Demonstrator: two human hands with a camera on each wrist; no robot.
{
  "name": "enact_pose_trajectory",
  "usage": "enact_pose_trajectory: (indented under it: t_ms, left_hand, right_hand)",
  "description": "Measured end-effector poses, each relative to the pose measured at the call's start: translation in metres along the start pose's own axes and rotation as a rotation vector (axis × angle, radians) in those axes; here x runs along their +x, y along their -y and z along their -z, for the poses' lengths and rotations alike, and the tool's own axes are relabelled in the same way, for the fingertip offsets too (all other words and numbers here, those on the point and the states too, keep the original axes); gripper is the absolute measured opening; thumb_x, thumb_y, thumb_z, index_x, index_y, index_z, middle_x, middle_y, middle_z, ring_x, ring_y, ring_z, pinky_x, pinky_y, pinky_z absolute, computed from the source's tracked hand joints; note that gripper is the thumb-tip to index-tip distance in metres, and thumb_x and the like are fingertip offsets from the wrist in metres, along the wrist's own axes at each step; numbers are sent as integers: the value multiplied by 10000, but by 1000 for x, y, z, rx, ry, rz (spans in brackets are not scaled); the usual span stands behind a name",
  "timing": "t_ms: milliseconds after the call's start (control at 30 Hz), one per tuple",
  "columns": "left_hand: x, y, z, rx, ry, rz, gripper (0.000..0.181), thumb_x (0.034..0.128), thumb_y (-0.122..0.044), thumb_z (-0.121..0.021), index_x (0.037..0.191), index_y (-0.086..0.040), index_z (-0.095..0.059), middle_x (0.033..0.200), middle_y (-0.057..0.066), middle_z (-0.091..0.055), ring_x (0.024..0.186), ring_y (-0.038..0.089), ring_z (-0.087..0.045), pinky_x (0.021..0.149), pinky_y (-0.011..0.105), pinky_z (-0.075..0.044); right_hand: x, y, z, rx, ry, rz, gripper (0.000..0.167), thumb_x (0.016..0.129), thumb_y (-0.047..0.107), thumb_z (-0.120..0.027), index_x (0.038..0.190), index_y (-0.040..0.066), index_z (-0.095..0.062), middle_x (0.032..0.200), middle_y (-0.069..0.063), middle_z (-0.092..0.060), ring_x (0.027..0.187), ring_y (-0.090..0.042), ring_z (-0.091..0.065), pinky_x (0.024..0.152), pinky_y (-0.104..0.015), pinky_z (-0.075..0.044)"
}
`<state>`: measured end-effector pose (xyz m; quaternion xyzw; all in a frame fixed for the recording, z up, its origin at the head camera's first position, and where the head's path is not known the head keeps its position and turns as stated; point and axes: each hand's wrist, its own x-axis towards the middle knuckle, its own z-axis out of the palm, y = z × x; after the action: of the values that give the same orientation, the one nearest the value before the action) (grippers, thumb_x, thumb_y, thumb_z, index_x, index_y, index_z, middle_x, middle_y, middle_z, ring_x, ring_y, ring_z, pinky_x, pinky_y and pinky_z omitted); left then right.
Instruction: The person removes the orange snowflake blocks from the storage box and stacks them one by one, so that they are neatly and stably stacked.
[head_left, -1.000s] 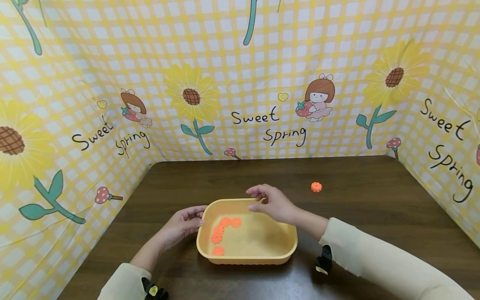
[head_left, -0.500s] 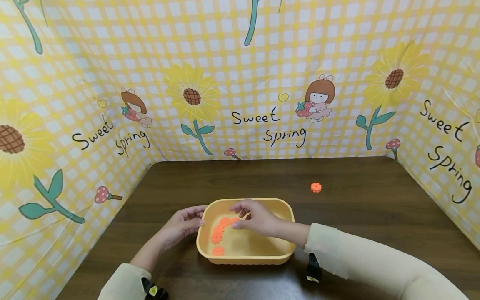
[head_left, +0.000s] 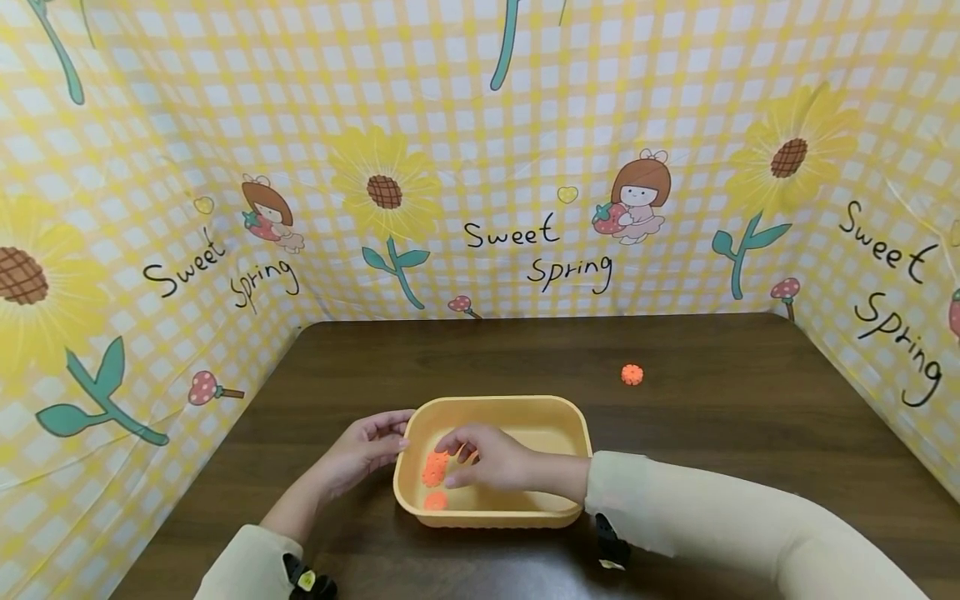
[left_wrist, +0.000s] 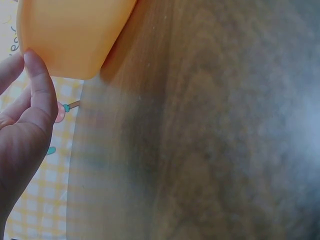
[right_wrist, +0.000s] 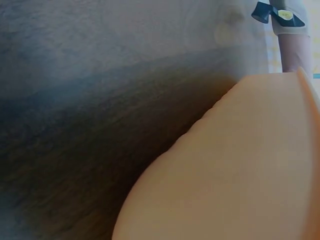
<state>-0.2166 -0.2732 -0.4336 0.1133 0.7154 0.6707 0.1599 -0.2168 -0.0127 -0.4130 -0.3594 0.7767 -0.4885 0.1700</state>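
Note:
A yellow plastic basket sits on the dark table, holding several orange flower-shaped discs at its left side. The left hand pinches the basket's left rim between thumb and fingers; the left wrist view shows this hand at the basket's edge. Inside the basket, the right hand hangs over the discs, fingers loosely bent and thumb apart, and partly covers them. In the right wrist view only the basket's outer wall shows, not the right hand.
One more orange disc lies on the wooden table, behind and to the right of the basket. A yellow checked cloth with printed flowers stands around the back and sides.
The right hand has moved left and toward the near side, from above the basket's back rim to the discs inside. The left hand has stayed at the rim.

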Motion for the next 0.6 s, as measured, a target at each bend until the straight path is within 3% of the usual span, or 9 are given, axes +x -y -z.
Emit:
enact_pose_trajectory:
  t_ms: [267,400,600]
  left_hand:
    - [0,0,1,-6,3,15,569,938,-50,-625,1427,93,-371,1152,152,-517,1001,178,-583,874,339,-522]
    - [0,0,2,5,9,18,569,948,-56,-614,1435,90,-360,1165,156,-525,1012,183,-586,878,340,-520]
    - [1,0,3,0,5,19,585,940,-57,-624,1436,95,-354,1175,144,-532,1017,175,-591,877,334,-520]
  right_hand:
    - [4,0,-6,-25,156,-24,333,818,38,-773,1130,4,-664,1103,-59,-655,957,-190,-590,858,-249,-482]
    - [5,0,-9,-57,195,-34,299,817,38,-774,1100,25,-677,1040,-34,-648,925,-149,-590,844,-238,-481]
    - [5,0,-11,-137,240,12,264,840,-8,-733,1097,7,-678,965,-27,-644,879,-107,-578,815,-203,-476]
